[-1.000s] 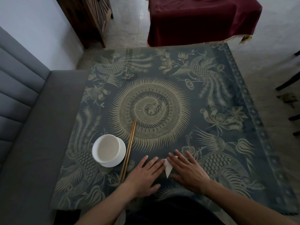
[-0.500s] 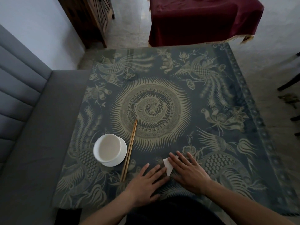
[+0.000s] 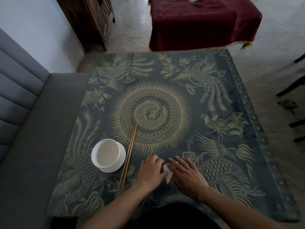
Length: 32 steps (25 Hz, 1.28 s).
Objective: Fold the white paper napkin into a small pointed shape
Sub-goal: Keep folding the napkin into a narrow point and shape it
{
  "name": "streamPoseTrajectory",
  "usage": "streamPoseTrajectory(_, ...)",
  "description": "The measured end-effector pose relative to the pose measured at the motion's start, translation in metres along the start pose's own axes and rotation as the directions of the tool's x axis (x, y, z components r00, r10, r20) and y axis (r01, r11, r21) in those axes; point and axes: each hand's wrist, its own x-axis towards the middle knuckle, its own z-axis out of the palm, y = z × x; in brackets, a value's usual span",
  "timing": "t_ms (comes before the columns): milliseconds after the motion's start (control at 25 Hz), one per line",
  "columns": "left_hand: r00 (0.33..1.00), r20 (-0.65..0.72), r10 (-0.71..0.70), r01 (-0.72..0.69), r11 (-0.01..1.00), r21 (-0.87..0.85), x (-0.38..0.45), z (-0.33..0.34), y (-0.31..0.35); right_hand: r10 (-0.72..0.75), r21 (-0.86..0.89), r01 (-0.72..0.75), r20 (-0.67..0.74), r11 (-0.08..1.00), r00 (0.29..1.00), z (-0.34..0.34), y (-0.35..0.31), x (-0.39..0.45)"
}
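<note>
Both hands press on the white paper napkin, low and just right of centre in the frame. Left hand has its fingers curled under at the napkin's left edge; whether they pinch the paper cannot be told. Right hand lies flat, fingers straight, covering the napkin's right side, so only a narrow pointed strip shows between them. Lower left, a white cup holding pale liquid stands on a saucer, with chopsticks just beside it on the patterned table.

Left hand fingers now curled at napkin, earlier splayed flat.
</note>
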Motion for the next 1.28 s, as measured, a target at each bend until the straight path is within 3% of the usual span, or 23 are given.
streamPoseTrajectory(120,0.991,-0.003,-0.131,0.131,0.99,-0.052,0.008,0.004,0.011,0.048,0.09,-0.039,-0.095,0.995,0.994,-0.003,-0.001,0.002)
streamPoseTrajectory(240,0.974,0.048,-0.222,0.226,0.97,-0.096,0.013,0.006,0.016,0.224,0.186,-0.213,-0.039,0.959,0.974,-0.009,-0.004,0.009)
streamPoseTrajectory(360,0.974,0.058,-0.218,0.224,0.965,-0.137,0.015,0.006,0.016,0.338,0.234,-0.345,0.07,0.909,0.939,-0.013,-0.001,0.02)
streamPoseTrajectory(520,0.985,0.083,-0.153,0.167,0.966,-0.199,0.013,0.007,0.009,0.339,0.349,-0.374,0.16,0.859,0.927,-0.018,0.002,0.03)
streamPoseTrajectory(640,0.987,0.094,-0.133,0.156,0.943,-0.296,0.011,0.002,0.005,0.34,0.499,-0.412,0.233,0.762,0.911,-0.025,0.007,0.033)
streamPoseTrajectory(800,0.986,0.076,-0.152,0.167,0.795,-0.583,0.007,-0.012,0.007,0.421,0.688,-0.455,0.234,0.565,0.876,-0.039,0.013,0.038)
streamPoseTrajectory(920,0.972,-0.215,-0.095,-0.032,0.852,-0.523,0.005,-0.024,0.01,0.578,0.797,-0.478,0.205,0.369,0.79,-0.046,0.004,0.043)
streamPoseTrajectory(1000,0.921,-0.39,-0.007,-0.149,0.918,-0.368,0.004,-0.032,0.009,0.623,0.861,-0.491,0.315,0.13,0.716,-0.051,-0.006,0.05)
streamPoseTrajectory(1080,0.867,-0.491,0.087,-0.227,0.946,-0.232,0.004,-0.038,0.007,0.521,0.869,-0.452,0.486,-0.202,0.702,-0.059,-0.016,0.056)
streamPoseTrajectory(1120,0.846,-0.519,0.121,-0.25,0.95,-0.187,0.003,-0.038,0.006,0.468,0.849,-0.429,0.528,-0.309,0.709,-0.064,-0.02,0.057)
streamPoseTrajectory(1200,0.819,-0.554,0.149,-0.267,0.954,-0.139,0.001,-0.039,0.004,0.427,0.844,-0.382,0.524,-0.377,0.737,-0.069,-0.025,0.058)
streamPoseTrajectory(1280,0.813,-0.562,0.15,-0.261,0.958,-0.122,-0.003,-0.037,0.001,0.415,0.874,-0.329,0.465,-0.358,0.782,-0.072,-0.028,0.059)
